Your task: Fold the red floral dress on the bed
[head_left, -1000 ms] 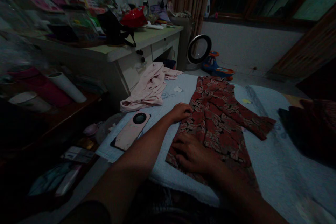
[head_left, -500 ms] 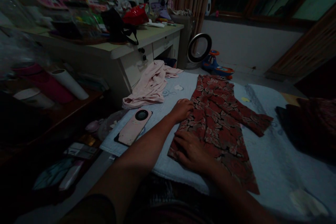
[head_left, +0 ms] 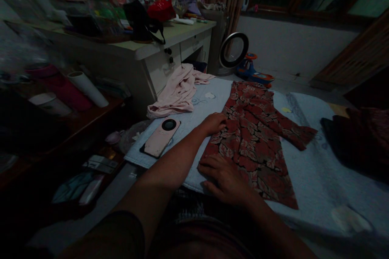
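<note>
While the red leaf-print garment (head_left: 255, 137) lies spread on the pale blue blanket (head_left: 316, 178) of the bed, we press it flat with both hands. Our left hand (head_left: 215, 123) rests on its left edge, fingers curled together over the cloth rather than pinching it. Our right hand (head_left: 226, 176) lies palm-down on the near left corner, fingers apart and flat. As we judge it, the work is at an early stage: the body of the garment looks smoothed and 1 side seems turned in along the left edge, but 1 sleeve (head_left: 296, 133) sticks out to the right, unfolded, and the hem at the near end is not yet brought up.

Around it, a pink phone (head_left: 160, 142) lies camera-up on the blanket, just beside our left forearm and apart from the garment. A crumpled pale pink cloth (head_left: 178, 93) sits beyond it near the cluttered worktop (head_left: 170, 42). A dark heap of fabric (head_left: 358, 141) lies well to the right. Nothing rests on the garment itself, so we see no obstacle on it; the light is dim and finer creases cannot be made out.
</note>
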Demonstrator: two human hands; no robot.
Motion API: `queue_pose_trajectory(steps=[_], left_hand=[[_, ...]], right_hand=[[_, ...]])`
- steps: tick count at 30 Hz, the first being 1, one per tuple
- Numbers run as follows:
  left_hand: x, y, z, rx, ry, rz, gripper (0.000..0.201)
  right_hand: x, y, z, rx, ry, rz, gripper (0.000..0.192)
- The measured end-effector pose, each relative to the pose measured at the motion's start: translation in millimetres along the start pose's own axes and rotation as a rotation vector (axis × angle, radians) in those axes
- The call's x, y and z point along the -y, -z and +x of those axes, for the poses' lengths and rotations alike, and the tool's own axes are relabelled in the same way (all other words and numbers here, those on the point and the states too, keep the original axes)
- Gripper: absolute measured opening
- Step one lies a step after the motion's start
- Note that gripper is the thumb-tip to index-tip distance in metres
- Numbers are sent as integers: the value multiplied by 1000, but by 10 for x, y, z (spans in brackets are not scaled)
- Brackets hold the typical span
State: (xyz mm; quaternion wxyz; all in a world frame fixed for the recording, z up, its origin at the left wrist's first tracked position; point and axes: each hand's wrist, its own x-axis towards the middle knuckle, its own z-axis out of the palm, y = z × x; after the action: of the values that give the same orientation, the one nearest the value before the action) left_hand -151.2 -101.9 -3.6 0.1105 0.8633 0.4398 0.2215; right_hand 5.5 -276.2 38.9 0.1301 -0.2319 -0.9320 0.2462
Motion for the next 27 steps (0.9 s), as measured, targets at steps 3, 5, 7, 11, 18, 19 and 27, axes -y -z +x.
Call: queue_pose_trajectory(steps=[3,5,7,11,18,19,27], left_hand=[[3,-20,-8,-21,11,-10,12],[5,-31,-16,-32,12,-13,15],[12,-44,-23,-41,9,-14,17],[38,-73,-27,-61,13,-27,18],[73,-85,-17,-71,-1,-62,16],[74,-80,-15,-69,-4,-67,16],[73,-48,-7,-50,24,-86,16]], right_hand=[[-20,0,30,-42,-16,16,35],[-44,-19,59,-92,-70,-21,39],[-56,-51,78,-114,-119,-70,41],[-14,-110,64,-67,-120,-94,38],[163,-94,-41,3,-79,18,42],[176,-81,-50,10,-77,39,40],[45,9,104,-148,-174,42,37]])
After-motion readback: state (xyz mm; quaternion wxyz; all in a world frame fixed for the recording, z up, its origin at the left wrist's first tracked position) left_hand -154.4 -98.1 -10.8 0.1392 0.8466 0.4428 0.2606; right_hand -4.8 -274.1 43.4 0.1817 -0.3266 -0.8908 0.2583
